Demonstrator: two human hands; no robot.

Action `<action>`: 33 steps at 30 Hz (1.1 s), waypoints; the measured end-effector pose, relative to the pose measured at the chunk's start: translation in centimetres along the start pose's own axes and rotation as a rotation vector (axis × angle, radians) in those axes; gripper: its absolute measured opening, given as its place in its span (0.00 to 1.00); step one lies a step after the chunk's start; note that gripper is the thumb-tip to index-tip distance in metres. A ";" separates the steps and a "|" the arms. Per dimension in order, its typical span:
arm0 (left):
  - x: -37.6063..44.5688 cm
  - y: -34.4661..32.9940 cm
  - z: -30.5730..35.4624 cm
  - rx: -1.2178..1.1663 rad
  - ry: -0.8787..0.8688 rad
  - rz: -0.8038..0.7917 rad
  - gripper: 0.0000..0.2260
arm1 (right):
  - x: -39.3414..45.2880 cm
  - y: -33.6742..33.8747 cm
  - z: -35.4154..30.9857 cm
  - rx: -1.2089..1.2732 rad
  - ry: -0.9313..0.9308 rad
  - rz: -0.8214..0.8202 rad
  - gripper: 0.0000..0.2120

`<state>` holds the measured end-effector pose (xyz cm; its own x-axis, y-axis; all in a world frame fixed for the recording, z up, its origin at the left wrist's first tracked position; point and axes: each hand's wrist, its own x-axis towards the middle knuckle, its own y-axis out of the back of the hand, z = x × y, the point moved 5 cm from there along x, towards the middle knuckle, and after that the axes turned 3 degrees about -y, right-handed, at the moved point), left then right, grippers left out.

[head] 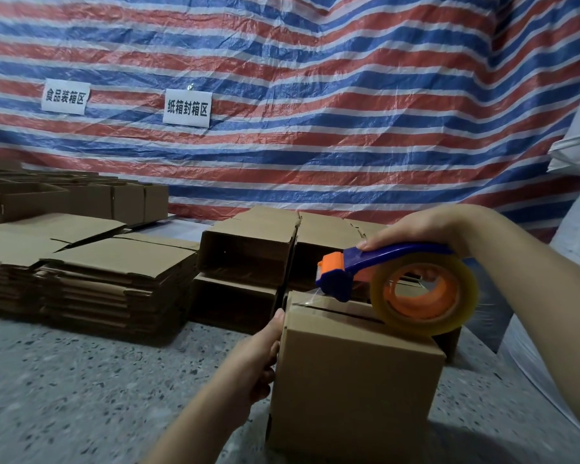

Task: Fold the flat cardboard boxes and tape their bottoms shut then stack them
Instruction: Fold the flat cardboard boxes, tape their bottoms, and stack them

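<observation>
On top of the folded cardboard box (355, 380), the right hand (426, 229) grips the blue handle of an orange-and-blue tape dispenser (395, 279), its roll of clear tape resting on the closed flaps and a strip of tape running down from the cutter onto the far edge beside the flap seam. At the box's left side, the left hand (262, 356) lies against the wall, fingers curled at the corner and thumb along the upper edge, steadying it on the speckled floor (81, 380). Behind the box are assembled boxes (248, 259) lying on their sides, to the left stacks of flat cardboard boxes (114, 279), and beyond them a striped tarp (315, 95) with two paper signs (187, 108).
</observation>
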<state>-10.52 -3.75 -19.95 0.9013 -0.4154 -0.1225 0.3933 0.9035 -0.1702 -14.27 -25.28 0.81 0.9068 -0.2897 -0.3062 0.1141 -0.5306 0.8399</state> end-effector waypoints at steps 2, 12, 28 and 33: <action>-0.1 0.2 0.5 0.032 -0.112 0.108 0.18 | 0.0 0.0 0.0 0.000 0.005 -0.002 0.40; -3.2 -2.6 1.7 0.257 -0.523 0.106 0.42 | 0.4 0.0 0.1 0.007 0.018 -0.016 0.41; -2.1 -1.5 6.1 1.202 -0.796 0.083 0.35 | 0.6 1.1 0.2 -0.140 -0.049 -0.072 0.42; -2.2 -1.5 6.2 1.232 -0.819 0.087 0.38 | 0.0 1.9 0.7 -0.244 -0.077 -0.064 0.46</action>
<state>-11.94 -3.55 -13.39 0.6139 -0.5613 0.5551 -0.1409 0.6139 0.7767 -14.33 -26.83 2.12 0.8621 -0.3264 -0.3876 0.2731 -0.3450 0.8980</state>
